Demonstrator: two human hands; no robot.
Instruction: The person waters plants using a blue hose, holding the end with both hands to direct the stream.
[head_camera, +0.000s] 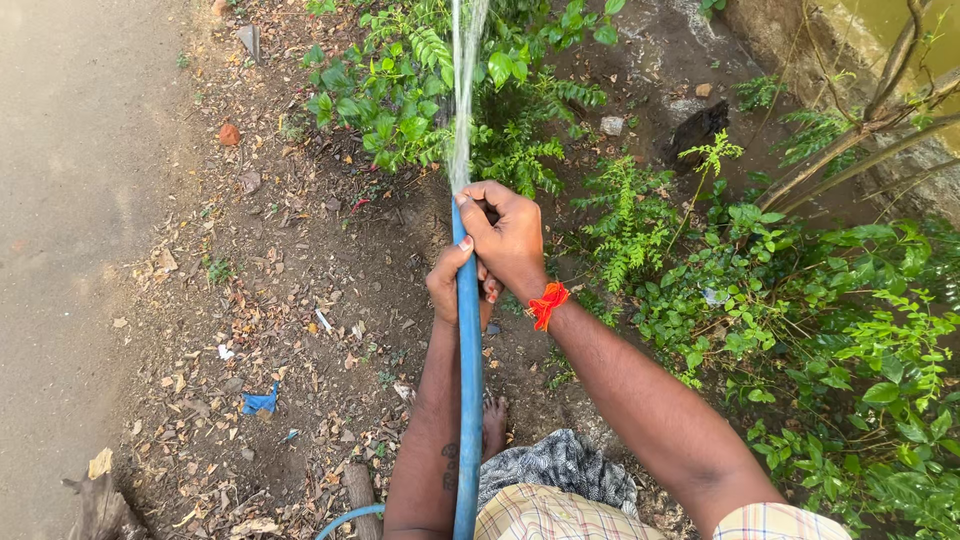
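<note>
Both of your hands grip the blue hose and water shoots from its end over the plants.

Nearest you, the blue hose (468, 400) runs up between your forearms from the checked cloth at your waist. Your left hand (452, 285) is wrapped round it from the left, just below your right hand (508, 238), which closes over the nozzle end with the thumb pressed at the mouth; an orange thread (546, 302) is tied at that wrist. From the right hand's fingers a water jet (462, 90) fans straight ahead. Left of your hands lies bare soil strewn with dry leaves (280, 290), with a scrap of blue litter (260, 402) nearer you. Ahead of and to the right of your hands stand green plants (400, 90), and beyond them a dark stone (700, 128) on wet ground.
</note>
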